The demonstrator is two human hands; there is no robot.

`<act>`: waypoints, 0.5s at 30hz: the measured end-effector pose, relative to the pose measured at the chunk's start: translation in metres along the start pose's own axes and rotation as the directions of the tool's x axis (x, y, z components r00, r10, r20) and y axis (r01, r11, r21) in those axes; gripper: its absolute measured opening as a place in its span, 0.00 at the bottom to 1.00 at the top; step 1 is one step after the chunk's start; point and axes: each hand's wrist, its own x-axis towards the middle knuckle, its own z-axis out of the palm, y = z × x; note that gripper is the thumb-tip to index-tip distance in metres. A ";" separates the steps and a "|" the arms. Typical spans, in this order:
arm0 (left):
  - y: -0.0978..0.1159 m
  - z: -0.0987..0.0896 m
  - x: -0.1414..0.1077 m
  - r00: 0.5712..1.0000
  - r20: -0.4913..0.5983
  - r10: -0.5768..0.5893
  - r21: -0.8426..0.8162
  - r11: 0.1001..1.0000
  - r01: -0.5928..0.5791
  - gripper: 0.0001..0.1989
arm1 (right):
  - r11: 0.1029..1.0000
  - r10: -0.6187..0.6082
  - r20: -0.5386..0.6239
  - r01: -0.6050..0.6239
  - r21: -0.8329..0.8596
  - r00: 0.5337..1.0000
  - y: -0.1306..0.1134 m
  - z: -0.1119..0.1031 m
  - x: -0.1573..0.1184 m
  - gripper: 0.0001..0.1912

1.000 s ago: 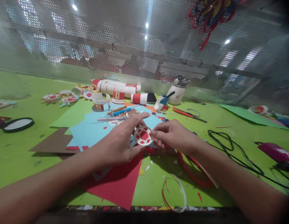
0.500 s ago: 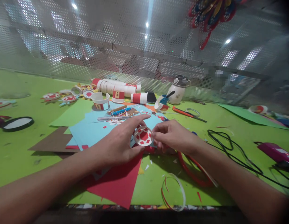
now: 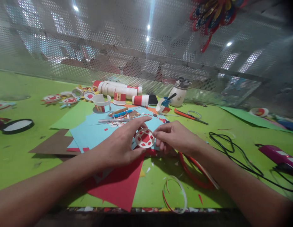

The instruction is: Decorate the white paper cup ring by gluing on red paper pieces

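Observation:
My left hand (image 3: 122,143) curls around a cut-down paper cup bottom (image 3: 144,138), gripping its rim between thumb and fingers. Red paper pieces form a pattern on its white face: a large one in the middle, small ones around it. At the right edge of this cup bottom, my right hand (image 3: 176,137) has thumb and forefinger pinched together. Whatever lies between those fingertips is too small to make out. Beneath the hands are light blue paper (image 3: 87,129) and red paper (image 3: 120,186).
Behind stand a cut paper cup (image 3: 102,103), a row of stacked cups (image 3: 120,88) and a white jug (image 3: 178,93). Decorated cup bottoms (image 3: 70,101) lie at left. An orange cutter (image 3: 184,114), black cord (image 3: 231,151) and large red handles (image 3: 193,171) are to the right.
The hands and the cup bottom hold almost the same position, with the right fingertips still at its right edge. The view has shifted very slightly.

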 end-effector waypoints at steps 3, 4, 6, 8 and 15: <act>0.000 0.000 0.000 1.000 0.003 -0.016 -0.009 1.000 0.016 0.38 | 1.000 -0.011 -0.019 0.010 -0.030 1.000 0.002 0.000 0.002 0.10; 0.000 0.000 0.000 1.000 0.006 -0.019 -0.014 1.000 0.019 0.38 | 0.998 -0.032 -0.034 0.030 -0.056 0.999 0.003 0.000 0.003 0.10; 0.001 0.001 0.000 1.000 0.017 -0.023 -0.028 0.999 0.024 0.37 | 0.988 -0.103 -0.072 0.093 -0.126 0.992 0.007 0.000 0.005 0.10; 0.002 0.001 0.000 0.999 0.030 -0.036 -0.044 0.998 0.037 0.37 | 0.968 -0.177 -0.099 0.156 -0.195 0.979 0.009 0.000 0.007 0.12; 0.003 0.002 0.002 0.997 0.059 -0.044 -0.091 0.995 0.050 0.37 | 0.947 -0.195 -0.091 0.163 -0.278 0.977 0.009 0.002 0.004 0.12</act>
